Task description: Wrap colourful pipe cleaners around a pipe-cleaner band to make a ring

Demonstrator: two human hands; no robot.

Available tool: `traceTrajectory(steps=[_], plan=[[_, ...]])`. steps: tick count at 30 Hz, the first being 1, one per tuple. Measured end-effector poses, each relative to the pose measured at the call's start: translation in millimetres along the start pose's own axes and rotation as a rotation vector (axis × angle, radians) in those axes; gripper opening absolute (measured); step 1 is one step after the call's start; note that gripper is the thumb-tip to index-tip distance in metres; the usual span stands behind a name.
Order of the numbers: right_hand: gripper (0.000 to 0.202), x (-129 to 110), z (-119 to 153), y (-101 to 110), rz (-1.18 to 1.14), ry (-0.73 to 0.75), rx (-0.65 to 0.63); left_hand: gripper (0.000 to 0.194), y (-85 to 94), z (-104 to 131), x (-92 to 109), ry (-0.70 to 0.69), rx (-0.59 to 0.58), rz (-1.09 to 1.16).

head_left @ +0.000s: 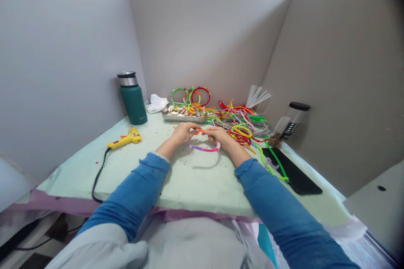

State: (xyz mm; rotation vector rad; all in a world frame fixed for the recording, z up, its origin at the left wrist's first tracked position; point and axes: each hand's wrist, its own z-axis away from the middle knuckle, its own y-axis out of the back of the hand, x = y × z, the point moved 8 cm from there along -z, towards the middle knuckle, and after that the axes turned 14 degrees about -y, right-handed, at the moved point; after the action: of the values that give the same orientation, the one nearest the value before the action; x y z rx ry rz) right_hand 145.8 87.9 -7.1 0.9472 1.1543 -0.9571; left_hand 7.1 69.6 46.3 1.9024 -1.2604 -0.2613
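Note:
Both hands meet above the middle of the table, pinching a bent pipe cleaner between them. My left hand has its fingers closed on an orange stretch of it. From the other side, my right hand grips near the same orange part. A pink and purple length curves out below the right hand, its end hanging free over the cloth. How the pieces join between the fingertips is too small to make out. Just behind the hands stands a metal tray filled with shells.
Finished-looking colored rings lean behind the tray. A tangled heap of pipe cleaners lies right. A yellow glue gun with black cord and a green bottle are left. A black phone-like slab and clear canister sit right.

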Motion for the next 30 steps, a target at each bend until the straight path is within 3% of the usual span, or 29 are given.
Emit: traceTrajectory(steps=[10,14,21,30], plan=[[0.027,-1,8,-8,-0.107,-0.107,-0.168,0.025,4.3,-2,6,0.003,0.03,0.124],[0.025,-2,10,-10,-0.087,-0.125,-0.209,0.026,4.2,-4,7,-0.002,-0.013,0.131],[0.022,-4,14,-10,-0.047,-0.116,-0.226,0.027,3.8,-4,12,-0.026,-0.078,0.16],[0.019,-7,13,-8,0.001,-0.072,-0.184,0.025,6.0,-4,15,0.013,-0.04,0.15]])
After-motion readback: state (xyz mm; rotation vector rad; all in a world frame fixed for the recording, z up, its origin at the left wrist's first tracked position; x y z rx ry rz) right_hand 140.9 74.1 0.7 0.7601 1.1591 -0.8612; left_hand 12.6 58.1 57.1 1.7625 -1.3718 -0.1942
